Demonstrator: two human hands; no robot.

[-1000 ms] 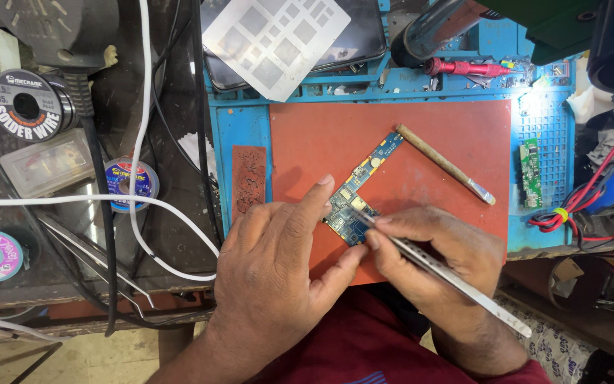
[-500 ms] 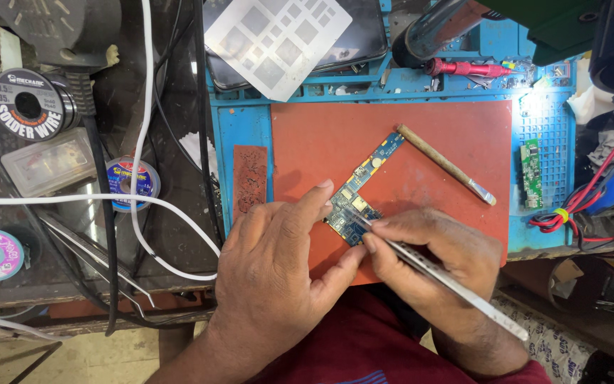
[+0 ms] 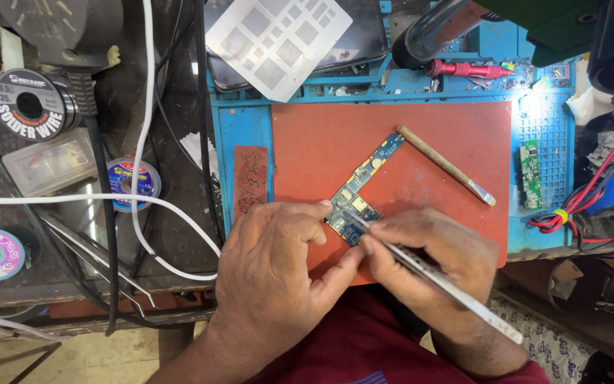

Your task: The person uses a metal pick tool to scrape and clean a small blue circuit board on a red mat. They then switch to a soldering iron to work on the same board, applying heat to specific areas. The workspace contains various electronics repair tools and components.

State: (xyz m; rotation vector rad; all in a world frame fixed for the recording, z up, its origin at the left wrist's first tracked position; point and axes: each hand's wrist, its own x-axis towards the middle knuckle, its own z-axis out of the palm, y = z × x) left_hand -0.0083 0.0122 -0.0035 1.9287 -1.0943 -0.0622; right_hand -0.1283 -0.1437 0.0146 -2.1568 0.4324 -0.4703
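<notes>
A long blue circuit board (image 3: 364, 181) lies diagonally on the red work mat (image 3: 428, 149). My left hand (image 3: 278, 277) presses the board's near end down with forefinger and thumb. My right hand (image 3: 435, 263) holds metal tweezers (image 3: 428, 274), whose tips touch the board's lower part just beside my left fingertip. A wooden-handled flat tool (image 3: 443, 165) lies on the mat just right of the board's far end.
A blue silicone mat (image 3: 250, 128) surrounds the red one. A metal stencil (image 3: 278, 39) lies at the back beside a red-handled tool (image 3: 470, 70). Solder wire spools (image 3: 30, 107), white cable (image 3: 140, 178), spare tweezers (image 3: 101, 259) crowd the left. A small green board (image 3: 531, 174) and red wires (image 3: 584, 206) lie right.
The tweezers and my right hand shifted very slightly at the board. My left hand keeps holding the board in the same place.
</notes>
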